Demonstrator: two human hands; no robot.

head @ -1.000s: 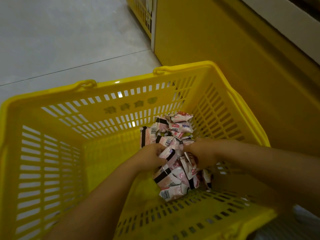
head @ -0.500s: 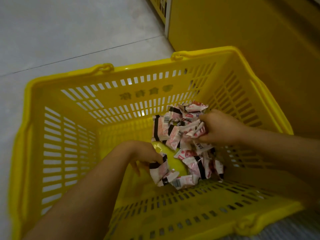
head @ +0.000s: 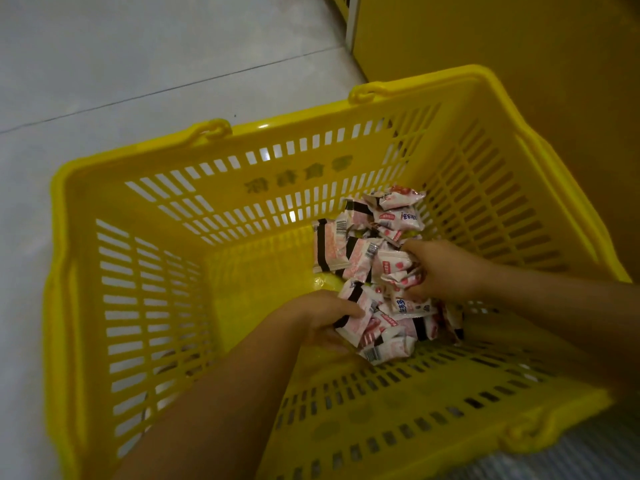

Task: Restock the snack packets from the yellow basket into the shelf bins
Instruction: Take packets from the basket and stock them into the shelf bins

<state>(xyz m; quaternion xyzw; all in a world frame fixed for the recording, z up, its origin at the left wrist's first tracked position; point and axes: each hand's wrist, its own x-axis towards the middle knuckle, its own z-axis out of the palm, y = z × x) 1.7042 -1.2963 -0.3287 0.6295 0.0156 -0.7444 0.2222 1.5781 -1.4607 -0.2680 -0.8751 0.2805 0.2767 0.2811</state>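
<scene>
Packets (head: 332, 249) gripped in curled L hand (head: 320, 322) & R hand (head: 445, 268), inside basket (head: 166, 150).

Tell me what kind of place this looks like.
Probably a shop aisle: a yellow shopping basket holding small snack packets sits on a tiled floor beside a yellow shelf base.

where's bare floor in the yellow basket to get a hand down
In the yellow slotted plastic basket, the floor's left half is bare, from the left wall to the pink-and-white snack packets. Crowded: the right side, where left hand and right hand grip packets.
</scene>
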